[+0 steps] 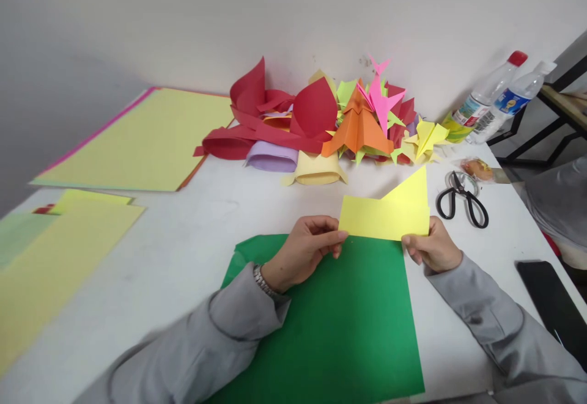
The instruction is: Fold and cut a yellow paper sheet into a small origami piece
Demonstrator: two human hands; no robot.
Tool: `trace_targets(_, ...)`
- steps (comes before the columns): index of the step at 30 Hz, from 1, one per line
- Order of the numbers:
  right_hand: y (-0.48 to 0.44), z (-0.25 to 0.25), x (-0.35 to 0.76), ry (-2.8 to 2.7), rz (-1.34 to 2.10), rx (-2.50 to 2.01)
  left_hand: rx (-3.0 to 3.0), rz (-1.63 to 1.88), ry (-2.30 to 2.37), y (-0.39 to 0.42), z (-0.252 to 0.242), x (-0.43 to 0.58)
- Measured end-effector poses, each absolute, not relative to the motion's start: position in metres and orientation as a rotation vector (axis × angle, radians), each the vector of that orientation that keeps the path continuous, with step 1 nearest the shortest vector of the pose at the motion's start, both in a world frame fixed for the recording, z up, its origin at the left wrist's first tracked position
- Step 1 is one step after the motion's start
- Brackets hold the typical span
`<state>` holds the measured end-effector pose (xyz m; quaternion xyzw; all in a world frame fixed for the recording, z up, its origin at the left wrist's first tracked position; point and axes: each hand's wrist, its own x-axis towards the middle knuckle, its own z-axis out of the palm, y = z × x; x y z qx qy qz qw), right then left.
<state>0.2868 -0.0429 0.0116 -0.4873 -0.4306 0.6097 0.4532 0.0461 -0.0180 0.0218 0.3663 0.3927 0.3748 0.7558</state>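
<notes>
Between my two hands is a piece of yellow paper [383, 216], with a straight lower edge and a pointed flap rising at its right end. My left hand [309, 248] pinches its lower left corner between thumb and fingers. My right hand [431, 245] grips the lower right corner, thumb in front and fingers behind. Under the hands a large green sheet [339, 330] lies on the white table, its upper left corner crumpled or folded. Black-handled scissors [463, 199] lie just beyond my right hand.
Against the wall sits a pile of folded paper shapes, including an orange one [360, 126] and a red one [314, 110]. Stacked yellow sheets [137, 138] lie at the left. Two plastic bottles [513, 95] stand back right; a black phone [553, 303] lies near the right edge.
</notes>
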Motion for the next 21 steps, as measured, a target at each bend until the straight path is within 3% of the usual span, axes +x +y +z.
trace_targets(21,-0.0401,0.0165,0.2867,-0.938,1.557,-1.189,0.723,0.800,0.828,-0.0151,0.0222,0.0447)
